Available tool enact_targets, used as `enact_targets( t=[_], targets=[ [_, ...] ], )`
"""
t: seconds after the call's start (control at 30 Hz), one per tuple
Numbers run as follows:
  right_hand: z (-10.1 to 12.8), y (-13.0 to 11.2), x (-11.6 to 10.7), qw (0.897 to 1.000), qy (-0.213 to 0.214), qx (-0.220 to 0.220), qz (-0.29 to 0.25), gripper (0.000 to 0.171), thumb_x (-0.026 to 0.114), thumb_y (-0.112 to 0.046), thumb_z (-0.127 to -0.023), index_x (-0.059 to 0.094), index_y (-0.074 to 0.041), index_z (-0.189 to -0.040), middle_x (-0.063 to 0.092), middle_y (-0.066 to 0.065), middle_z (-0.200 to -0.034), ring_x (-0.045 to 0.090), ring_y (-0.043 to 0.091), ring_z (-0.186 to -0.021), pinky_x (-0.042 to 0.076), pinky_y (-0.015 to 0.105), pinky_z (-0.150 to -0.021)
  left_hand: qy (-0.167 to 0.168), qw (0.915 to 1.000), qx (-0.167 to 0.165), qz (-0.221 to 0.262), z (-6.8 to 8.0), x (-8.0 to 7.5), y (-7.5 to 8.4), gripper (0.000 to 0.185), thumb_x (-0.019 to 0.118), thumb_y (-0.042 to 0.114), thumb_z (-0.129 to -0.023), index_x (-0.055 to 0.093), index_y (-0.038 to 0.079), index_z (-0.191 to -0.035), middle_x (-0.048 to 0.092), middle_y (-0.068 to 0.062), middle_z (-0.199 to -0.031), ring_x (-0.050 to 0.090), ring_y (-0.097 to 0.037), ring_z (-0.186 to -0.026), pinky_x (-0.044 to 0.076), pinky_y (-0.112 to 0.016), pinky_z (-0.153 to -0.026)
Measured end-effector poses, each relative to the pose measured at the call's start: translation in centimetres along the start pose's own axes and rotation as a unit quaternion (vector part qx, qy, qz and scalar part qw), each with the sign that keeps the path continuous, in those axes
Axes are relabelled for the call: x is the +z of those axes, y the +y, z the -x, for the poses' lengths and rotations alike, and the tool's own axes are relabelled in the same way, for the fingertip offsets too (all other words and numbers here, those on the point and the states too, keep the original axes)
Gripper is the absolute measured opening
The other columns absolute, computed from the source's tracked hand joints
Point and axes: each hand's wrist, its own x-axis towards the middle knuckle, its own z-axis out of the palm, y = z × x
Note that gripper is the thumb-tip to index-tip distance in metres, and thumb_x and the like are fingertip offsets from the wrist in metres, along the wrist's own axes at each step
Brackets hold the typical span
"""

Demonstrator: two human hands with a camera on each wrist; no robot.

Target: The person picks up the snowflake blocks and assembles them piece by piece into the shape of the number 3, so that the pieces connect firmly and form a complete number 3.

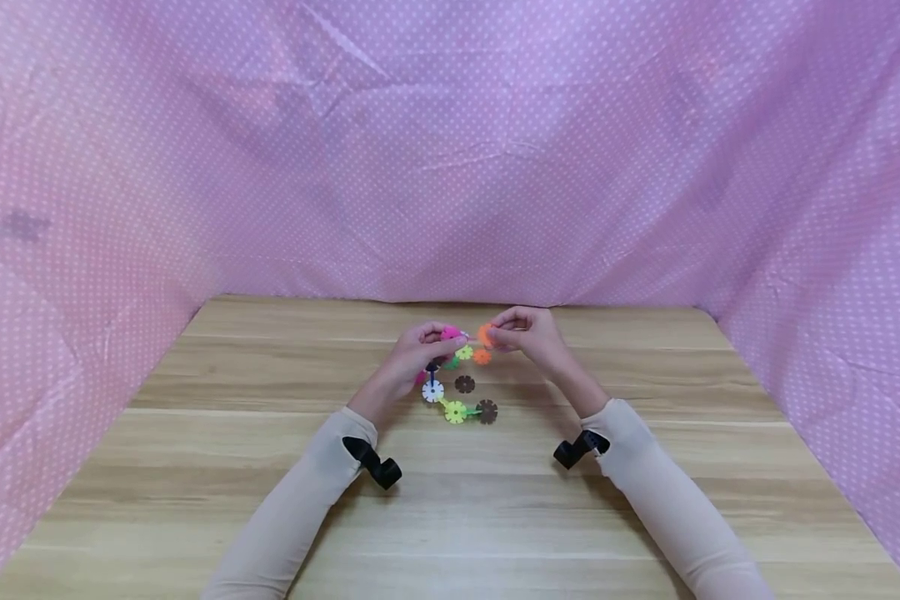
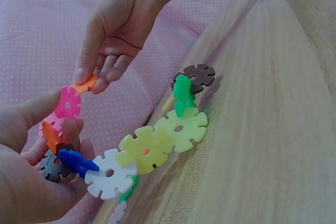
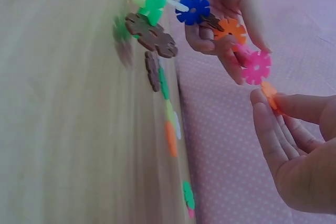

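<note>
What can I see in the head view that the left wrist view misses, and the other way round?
Only the head view shows the left sleeve and the black camera at its cuff.

Only the left wrist view shows the tilted orange disc by the fingers of the left hand.

Both show the two hands, the pink disc, the orange disc pinched in the right hand, the white disc, the wooden table and the dotted pink cloth.
</note>
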Motion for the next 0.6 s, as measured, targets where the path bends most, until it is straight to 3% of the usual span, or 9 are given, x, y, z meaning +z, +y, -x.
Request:
enact_targets(
  t=[0.27,0.43,0.6],
  targets=[
    [0.23,0.07,0.56,1.000,0.006,-0.009,-0.014,0.024,0.074,-0.005,-0.092,0.067,0.009,-0.110,0.076,0.002,-0.087,0.073,0.010,-0.074,0.056,0.062,-0.089,0.002,1.0000,0.008,-0.001,0.07,0.06,0.05,0.030,0.076,0.024,-0.093,0.066,0.009,-0.118,0.067,0.001,-0.094,0.061,-0.014,-0.086,0.053,-0.034,-0.085],
    [0.39,0.12,0.74,1.000,0.002,-0.019,-0.014,0.027,0.073,-0.007,-0.093,0.068,0.008,-0.116,0.077,0.008,-0.092,0.073,0.011,-0.075,0.056,0.063,-0.090,0.002,0.9999,0.014,-0.008,0.16,0.12,0.13,0.030,0.075,0.027,-0.094,0.066,0.011,-0.117,0.065,0.004,-0.091,0.060,-0.013,-0.086,0.050,-0.031,-0.079],
    [0.53,0.35,0.94,1.000,0.003,-0.015,-0.013,0.027,0.074,-0.006,-0.093,0.069,0.008,-0.114,0.078,0.013,-0.095,0.073,0.011,-0.074,0.057,0.061,-0.089,0.002,1.0000,0.006,0.007,0.22,0.24,0.22,0.029,0.074,0.020,-0.094,0.066,0.009,-0.120,0.069,0.002,-0.101,0.064,-0.027,-0.104,0.055,-0.038,-0.093]
  ],
)
